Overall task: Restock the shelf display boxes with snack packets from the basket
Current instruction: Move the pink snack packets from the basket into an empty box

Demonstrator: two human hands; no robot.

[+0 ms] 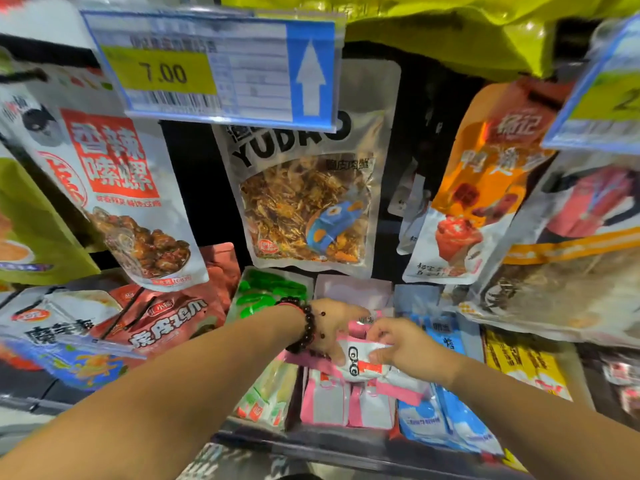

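At the far left of the frame, hanging pouches crowd the shelf: a white bag with red lettering (pixel 114 188) in the upper left, and below it red pouches (pixel 169 323) leaning in a row. Above, left of centre, a price tag (pixel 214 69) reads 7.00 beside a white arrow on blue. Under it hangs a clear YUDAO pouch (pixel 308 199) of dried snack.

In the lower centre, the left hand (pixel 334 329), a dark bead bracelet (pixel 304 327) on its wrist, reaches in over the pink display box (pixel 349 289); its thumb and fingers curl round the left end of a white snack packet (pixel 362 358) printed with cartoon eyes. Just to the right, the right hand (pixel 403 344) pinches the same packet's other end between thumb and fingers. The packet sits on top of the pink packets (pixel 346 400) standing in that box. A green box (pixel 270 292) lies to the left of it, blue packets (pixel 446 417) to the right.

Further right hang an orange pouch (pixel 485 188) and, at the lower right, yellow packets (pixel 526 365). No basket is in view.
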